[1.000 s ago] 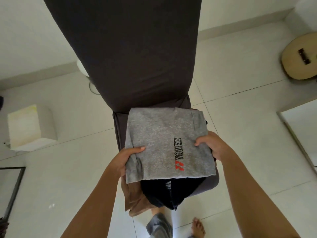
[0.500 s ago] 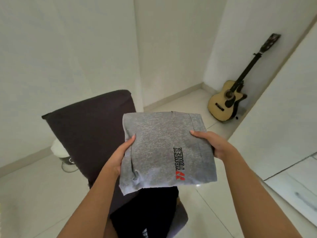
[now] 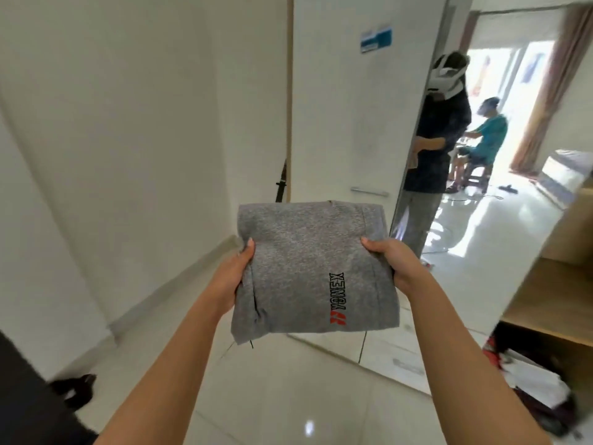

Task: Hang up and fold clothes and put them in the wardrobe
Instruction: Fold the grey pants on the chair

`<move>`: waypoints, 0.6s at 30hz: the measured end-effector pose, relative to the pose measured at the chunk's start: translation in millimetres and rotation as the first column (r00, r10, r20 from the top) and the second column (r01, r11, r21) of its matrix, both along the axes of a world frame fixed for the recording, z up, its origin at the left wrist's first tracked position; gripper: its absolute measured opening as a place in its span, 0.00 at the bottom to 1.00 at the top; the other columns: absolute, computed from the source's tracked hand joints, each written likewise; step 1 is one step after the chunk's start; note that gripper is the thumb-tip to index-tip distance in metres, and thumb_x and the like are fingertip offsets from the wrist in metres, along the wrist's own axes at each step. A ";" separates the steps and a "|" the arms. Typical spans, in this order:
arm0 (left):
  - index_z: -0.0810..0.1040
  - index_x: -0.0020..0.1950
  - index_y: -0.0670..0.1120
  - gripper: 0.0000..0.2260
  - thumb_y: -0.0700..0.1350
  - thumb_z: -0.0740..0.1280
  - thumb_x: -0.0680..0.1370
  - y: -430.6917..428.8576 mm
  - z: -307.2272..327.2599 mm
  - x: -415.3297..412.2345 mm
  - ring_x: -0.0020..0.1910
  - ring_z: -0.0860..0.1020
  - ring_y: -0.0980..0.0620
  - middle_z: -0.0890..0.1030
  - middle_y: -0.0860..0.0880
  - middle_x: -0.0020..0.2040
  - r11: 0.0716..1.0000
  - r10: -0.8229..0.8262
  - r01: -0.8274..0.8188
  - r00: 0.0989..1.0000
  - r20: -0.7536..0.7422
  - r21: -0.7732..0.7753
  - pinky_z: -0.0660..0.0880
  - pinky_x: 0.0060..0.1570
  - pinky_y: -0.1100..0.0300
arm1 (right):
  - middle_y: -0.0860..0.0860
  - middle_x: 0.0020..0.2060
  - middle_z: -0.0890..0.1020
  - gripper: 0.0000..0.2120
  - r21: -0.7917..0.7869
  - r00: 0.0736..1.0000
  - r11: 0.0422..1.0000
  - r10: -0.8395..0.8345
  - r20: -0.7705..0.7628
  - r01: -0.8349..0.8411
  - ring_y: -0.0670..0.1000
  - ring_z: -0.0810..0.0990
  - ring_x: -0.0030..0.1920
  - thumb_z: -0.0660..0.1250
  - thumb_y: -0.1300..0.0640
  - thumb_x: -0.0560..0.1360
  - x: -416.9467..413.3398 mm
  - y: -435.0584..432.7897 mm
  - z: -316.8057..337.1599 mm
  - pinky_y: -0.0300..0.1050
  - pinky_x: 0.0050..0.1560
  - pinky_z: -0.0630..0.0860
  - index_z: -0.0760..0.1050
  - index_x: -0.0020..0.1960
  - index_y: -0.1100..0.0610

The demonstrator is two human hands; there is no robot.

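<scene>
A folded grey T-shirt [image 3: 308, 268] with a black and red printed logo is held flat in front of me at chest height. My left hand [image 3: 232, 276] grips its left edge, thumb on top. My right hand [image 3: 393, 263] grips its right edge the same way. Ahead stands the white wardrobe [image 3: 340, 123] with a metal handle [image 3: 369, 191] and a mirror door [image 3: 481, 187]. At the right the wardrobe is open, showing wooden shelves [image 3: 552, 303].
The mirror reflects a person in dark clothes and a seated person in a bright room behind. Loose clothes [image 3: 532, 380] lie at the bottom of the open compartment. A dark cushion edge [image 3: 29, 399] sits at lower left. White walls and a glossy tiled floor [image 3: 288, 380] surround me.
I have lifted the folded shirt off the dark cushion and turned right, from the guitar corner towards the wardrobe and mirror. Both hands keep the same grip.
</scene>
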State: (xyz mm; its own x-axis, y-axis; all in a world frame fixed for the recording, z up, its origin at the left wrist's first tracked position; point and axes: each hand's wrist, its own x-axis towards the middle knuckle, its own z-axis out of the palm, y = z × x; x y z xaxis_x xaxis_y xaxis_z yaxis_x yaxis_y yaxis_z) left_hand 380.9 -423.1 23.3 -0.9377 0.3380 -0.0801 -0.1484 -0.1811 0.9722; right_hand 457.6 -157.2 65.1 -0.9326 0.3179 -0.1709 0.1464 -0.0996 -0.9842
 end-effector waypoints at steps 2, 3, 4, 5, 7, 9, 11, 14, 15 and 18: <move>0.75 0.62 0.44 0.19 0.56 0.61 0.78 70.8 10.3 -2.8 0.55 0.80 0.46 0.82 0.44 0.56 0.996 -0.082 0.081 0.996 -0.031 -0.022 0.76 0.56 0.51 | 0.57 0.45 0.83 0.06 -0.005 0.994 0.995 -0.100 -0.039 0.100 0.56 0.82 0.45 0.67 0.60 0.75 24.1 62.8 6.9 0.50 0.45 0.78 0.77 0.50 0.61; 0.76 0.60 0.43 0.19 0.55 0.61 0.78 104.7 12.3 -2.6 0.54 0.81 0.46 0.82 0.43 0.54 0.993 -0.116 0.115 0.992 -0.044 -0.034 0.76 0.55 0.51 | 0.57 0.44 0.83 0.05 -0.005 0.987 0.989 -0.148 -0.057 0.148 0.55 0.82 0.44 0.67 0.60 0.75 37.1 91.8 8.9 0.49 0.43 0.78 0.77 0.50 0.60; 0.77 0.59 0.43 0.19 0.55 0.61 0.78 132.6 13.8 -2.5 0.54 0.81 0.45 0.83 0.43 0.54 0.988 -0.150 0.148 0.987 -0.056 -0.039 0.76 0.55 0.52 | 0.56 0.44 0.83 0.04 -0.005 0.980 0.982 -0.186 -0.063 0.186 0.55 0.82 0.44 0.66 0.60 0.75 47.5 115.9 9.9 0.48 0.43 0.78 0.77 0.49 0.60; 0.77 0.58 0.42 0.19 0.55 0.61 0.78 163.3 14.1 -0.7 0.53 0.81 0.45 0.83 0.43 0.54 0.981 -0.194 0.191 0.978 -0.071 -0.042 0.76 0.55 0.51 | 0.56 0.43 0.83 0.04 -0.001 0.972 0.974 -0.227 -0.060 0.227 0.55 0.82 0.43 0.66 0.60 0.76 60.2 140.8 10.8 0.48 0.42 0.78 0.77 0.49 0.60; 0.77 0.58 0.42 0.18 0.54 0.60 0.79 228.6 13.0 5.9 0.53 0.81 0.46 0.82 0.43 0.54 0.961 -0.277 0.274 0.956 -0.098 -0.045 0.76 0.55 0.51 | 0.55 0.39 0.84 0.05 0.006 0.947 0.948 -0.316 -0.055 0.317 0.53 0.83 0.39 0.67 0.59 0.76 87.4 192.0 11.4 0.47 0.40 0.78 0.77 0.48 0.60; 0.77 0.58 0.42 0.18 0.54 0.60 0.80 297.6 10.6 16.8 0.54 0.81 0.45 0.82 0.43 0.55 0.937 -0.349 0.347 0.931 -0.103 -0.038 0.76 0.56 0.51 | 0.53 0.34 0.84 0.04 0.012 0.910 0.912 -0.409 -0.061 0.411 0.51 0.83 0.35 0.67 0.59 0.75 117.4 243.5 11.7 0.45 0.38 0.78 0.77 0.46 0.60; 0.78 0.56 0.43 0.15 0.53 0.60 0.80 353.5 8.6 27.8 0.54 0.80 0.45 0.82 0.43 0.55 0.919 -0.393 0.392 0.914 -0.100 -0.034 0.75 0.57 0.50 | 0.53 0.37 0.84 0.04 0.019 0.878 0.879 -0.474 -0.062 0.476 0.51 0.83 0.37 0.67 0.60 0.76 143.6 283.4 11.0 0.44 0.37 0.77 0.77 0.48 0.60; 0.78 0.55 0.45 0.14 0.54 0.61 0.80 434.4 3.2 41.4 0.53 0.80 0.46 0.82 0.44 0.53 0.886 -0.463 0.462 0.883 -0.078 -0.033 0.74 0.59 0.49 | 0.53 0.41 0.83 0.04 0.023 0.814 0.815 -0.575 -0.077 0.578 0.51 0.81 0.41 0.66 0.60 0.76 179.0 338.9 7.1 0.44 0.38 0.76 0.77 0.49 0.59; 0.78 0.55 0.45 0.14 0.53 0.61 0.80 457.5 1.4 44.9 0.53 0.80 0.46 0.82 0.44 0.53 0.874 -0.486 0.485 0.872 -0.065 -0.032 0.75 0.58 0.50 | 0.52 0.41 0.83 0.03 0.019 0.790 0.792 -0.607 -0.080 0.610 0.51 0.81 0.41 0.66 0.60 0.76 187.9 355.7 4.6 0.44 0.38 0.75 0.77 0.49 0.59; 0.79 0.53 0.46 0.11 0.51 0.62 0.80 525.5 -3.4 59.8 0.51 0.80 0.47 0.82 0.46 0.51 0.820 -0.573 0.573 0.819 -0.027 -0.016 0.75 0.53 0.53 | 0.52 0.44 0.83 0.06 0.014 0.705 0.707 -0.704 -0.081 0.707 0.51 0.81 0.44 0.66 0.59 0.76 214.4 407.9 -7.2 0.46 0.43 0.77 0.77 0.52 0.59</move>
State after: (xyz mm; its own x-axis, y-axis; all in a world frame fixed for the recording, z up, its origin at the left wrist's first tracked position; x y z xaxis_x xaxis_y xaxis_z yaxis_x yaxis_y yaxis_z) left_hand 440.7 102.5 20.0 -0.5771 0.8144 -0.0600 -0.1949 -0.0660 0.9786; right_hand 671.9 250.7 57.9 -0.4412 0.8929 -0.0902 -0.0141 -0.1073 -0.9941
